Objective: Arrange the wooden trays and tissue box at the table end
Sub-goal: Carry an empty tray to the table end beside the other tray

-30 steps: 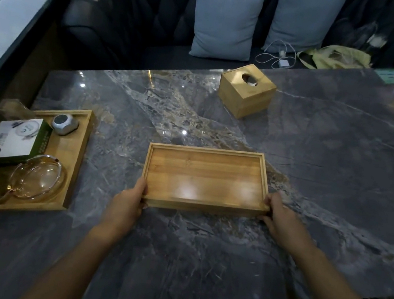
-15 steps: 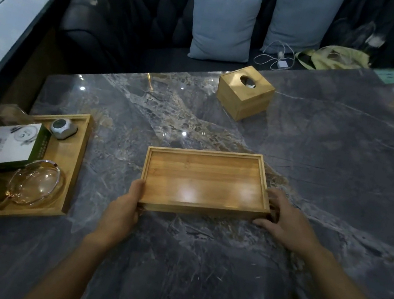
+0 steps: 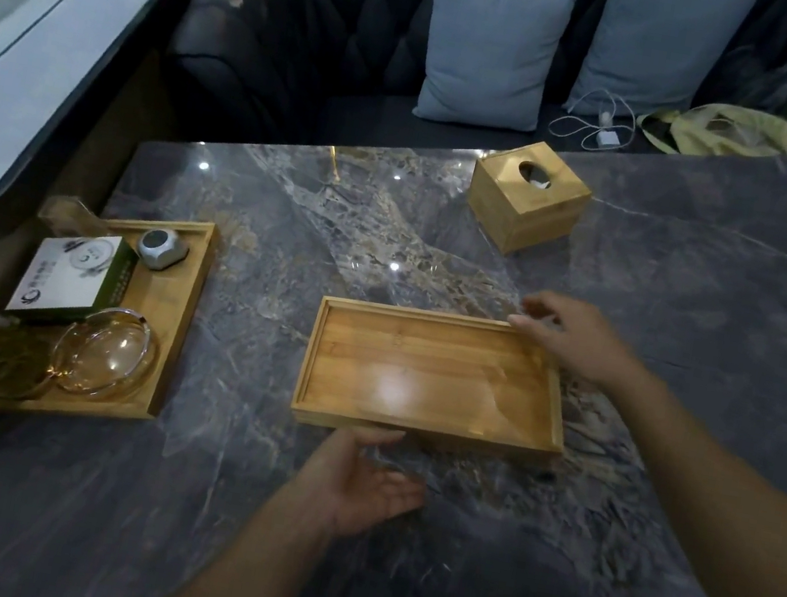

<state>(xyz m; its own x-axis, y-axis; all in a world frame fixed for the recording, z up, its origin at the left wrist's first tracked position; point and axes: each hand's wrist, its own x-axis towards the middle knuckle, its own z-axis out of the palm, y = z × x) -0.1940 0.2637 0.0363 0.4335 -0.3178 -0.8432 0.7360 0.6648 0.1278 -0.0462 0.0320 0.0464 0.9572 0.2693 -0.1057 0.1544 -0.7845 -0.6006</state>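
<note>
Hands released — my left hand (image 3: pixel 363 483) lies palm-up just below the empty tray (image 3: pixel 432 380), my right hand (image 3: pixel 574 340) over its far corner. Tissue box (image 3: pixel 528 197) sits beyond my right hand.

the left hand (image 3: pixel 363 481) is palm-up just at the near long edge of the empty wooden tray (image 3: pixel 430 377), fingers loosely spread, its fingertips at or just under that edge; whether they touch it cannot be told. its forearm runs back from the tray's near side toward the wearer. the right hand (image 3: pixel 577 342) is over the tray's far right corner, palm down, fingers extended toward the far rim and slightly blurred. its forearm passes the tray's right end.
</note>
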